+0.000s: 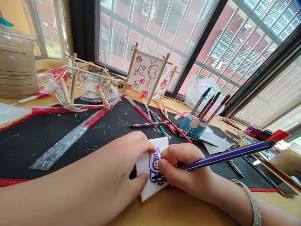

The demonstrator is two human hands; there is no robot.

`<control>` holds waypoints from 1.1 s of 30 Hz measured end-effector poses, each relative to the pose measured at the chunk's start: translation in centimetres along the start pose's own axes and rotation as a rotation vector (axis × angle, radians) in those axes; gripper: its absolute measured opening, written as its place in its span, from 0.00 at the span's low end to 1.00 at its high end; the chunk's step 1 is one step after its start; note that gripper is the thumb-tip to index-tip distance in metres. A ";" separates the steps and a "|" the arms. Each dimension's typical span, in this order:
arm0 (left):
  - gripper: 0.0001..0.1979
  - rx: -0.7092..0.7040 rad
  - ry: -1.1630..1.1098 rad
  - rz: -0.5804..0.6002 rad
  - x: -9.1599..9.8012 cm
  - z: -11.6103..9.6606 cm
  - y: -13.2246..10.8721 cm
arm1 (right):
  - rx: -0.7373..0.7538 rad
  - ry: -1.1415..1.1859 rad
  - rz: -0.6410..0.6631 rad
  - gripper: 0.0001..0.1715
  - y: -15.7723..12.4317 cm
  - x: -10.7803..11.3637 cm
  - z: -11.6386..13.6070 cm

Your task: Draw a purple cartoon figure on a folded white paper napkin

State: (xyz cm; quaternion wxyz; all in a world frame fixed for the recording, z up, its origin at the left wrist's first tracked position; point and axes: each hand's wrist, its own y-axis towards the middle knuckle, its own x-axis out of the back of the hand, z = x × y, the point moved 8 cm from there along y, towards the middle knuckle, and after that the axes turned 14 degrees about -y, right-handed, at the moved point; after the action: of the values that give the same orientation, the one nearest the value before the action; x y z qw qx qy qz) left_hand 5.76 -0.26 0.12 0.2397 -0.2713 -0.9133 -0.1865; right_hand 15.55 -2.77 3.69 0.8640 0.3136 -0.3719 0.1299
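My right hand point(185, 171) is closed round a purple pen point(230, 154), its tip on a small white square of paper point(147, 168) that bears a purple animal drawing point(154, 164). My left hand point(117, 163) lies over the paper's left side, thumb and fingers pressing it down on the black mat point(47, 138). A silver bracelet point(252, 201) circles my right wrist.
A blue pen holder point(194, 125) with several pens stands behind my right hand. Loose pens point(150, 124) lie on the mat. A paper lantern with red flowers point(148, 75) and a bare wooden stick frame point(87, 83) stand by the window. Plastic wrappers point(63, 142) lie at left.
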 end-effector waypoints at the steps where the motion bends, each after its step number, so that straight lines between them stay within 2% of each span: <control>1: 0.11 -0.001 0.000 -0.002 0.0 0.0 0.0 | 0.004 0.004 0.003 0.22 0.0 0.0 0.0; 15: 0.10 -0.015 0.016 -0.001 0.0 -0.2 0.2 | 0.022 0.012 0.020 0.22 -0.2 -0.1 0.1; 20: 0.09 -0.005 0.034 -0.044 0.1 -0.2 0.0 | -0.002 0.009 0.010 0.23 -0.1 -0.1 -0.1; 27: 0.08 -0.091 0.039 -0.067 0.3 -0.6 0.2 | -0.007 0.001 0.008 0.23 0.2 0.1 0.0; 33: 0.08 -0.062 0.071 -0.090 0.5 -0.2 -0.3 | -0.022 0.039 0.016 0.22 0.0 -0.1 -0.1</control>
State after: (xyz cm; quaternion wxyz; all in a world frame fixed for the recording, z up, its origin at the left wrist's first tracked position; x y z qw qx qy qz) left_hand 5.23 -0.40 0.47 0.2546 -0.2305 -0.9094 -0.2348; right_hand 15.56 -2.69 3.55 0.8734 0.2986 -0.3588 0.1387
